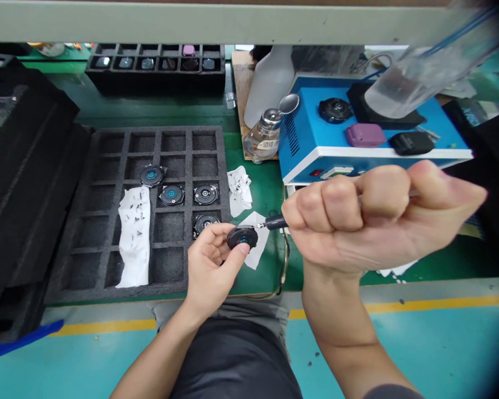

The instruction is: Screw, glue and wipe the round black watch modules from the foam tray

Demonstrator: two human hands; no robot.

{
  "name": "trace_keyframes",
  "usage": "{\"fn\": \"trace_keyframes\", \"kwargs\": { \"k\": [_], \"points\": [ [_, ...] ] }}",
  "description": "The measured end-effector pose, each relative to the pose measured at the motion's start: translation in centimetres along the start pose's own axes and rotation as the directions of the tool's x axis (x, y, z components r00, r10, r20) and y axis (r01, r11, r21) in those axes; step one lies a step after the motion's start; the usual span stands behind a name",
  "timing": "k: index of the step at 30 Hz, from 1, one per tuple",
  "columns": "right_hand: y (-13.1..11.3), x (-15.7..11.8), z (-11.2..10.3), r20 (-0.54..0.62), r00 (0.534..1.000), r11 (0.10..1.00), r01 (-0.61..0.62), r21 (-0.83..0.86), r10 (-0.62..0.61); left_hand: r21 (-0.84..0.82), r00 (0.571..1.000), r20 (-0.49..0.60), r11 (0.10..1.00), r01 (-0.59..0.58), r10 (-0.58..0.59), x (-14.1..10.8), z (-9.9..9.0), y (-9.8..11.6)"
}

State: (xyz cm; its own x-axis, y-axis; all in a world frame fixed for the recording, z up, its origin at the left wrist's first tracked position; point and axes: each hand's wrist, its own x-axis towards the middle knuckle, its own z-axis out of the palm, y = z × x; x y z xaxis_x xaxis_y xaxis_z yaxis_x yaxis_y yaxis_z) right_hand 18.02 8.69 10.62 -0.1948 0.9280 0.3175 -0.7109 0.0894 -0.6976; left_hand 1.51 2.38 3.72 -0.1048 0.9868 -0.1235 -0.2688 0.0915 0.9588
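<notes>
My left hand [213,266] pinches a round black watch body [243,237] between thumb and fingers, over the tray's right front corner. My right hand [370,216] is wrapped in a fist around a black-handled tool [275,222] with a thin metal tip. That tip meets the upper rim of the watch body, or lies very close to it; the rest of the tool is hidden in my fist. A white paper sheet [258,260] lies behind the watch body. Beside my left hand, several similar watch bodies [206,194] sit in the black foam tray [168,280].
Marked white paper [133,238] lies across the tray. A blue box [303,127] at the back right bears a purple case [365,134] and black items. Left of it stand a glass bottle [266,136] and a white bottle [270,83]. Stacked foam trays [25,166] rise at the left.
</notes>
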Motion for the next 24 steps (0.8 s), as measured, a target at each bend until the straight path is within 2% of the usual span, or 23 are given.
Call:
{"fn": "trace_keyframes", "kwargs": {
  "k": [19, 24],
  "points": [
    [0.07, -0.17, -0.36, 0.013, 1.000, 0.999, 0.012, 0.032, -0.012, -0.093, 1.000, 0.004, 0.995, 0.023, -0.022, 0.09, -0.05, -0.12],
    [-0.16, -0.13, -0.64, 0.059, 0.998, 0.997, 0.014, 0.070, -0.018, -0.076, 1.000, 0.009, 0.997, 0.013, -0.013, 0.11, -0.12, -0.23]
  ]
}}
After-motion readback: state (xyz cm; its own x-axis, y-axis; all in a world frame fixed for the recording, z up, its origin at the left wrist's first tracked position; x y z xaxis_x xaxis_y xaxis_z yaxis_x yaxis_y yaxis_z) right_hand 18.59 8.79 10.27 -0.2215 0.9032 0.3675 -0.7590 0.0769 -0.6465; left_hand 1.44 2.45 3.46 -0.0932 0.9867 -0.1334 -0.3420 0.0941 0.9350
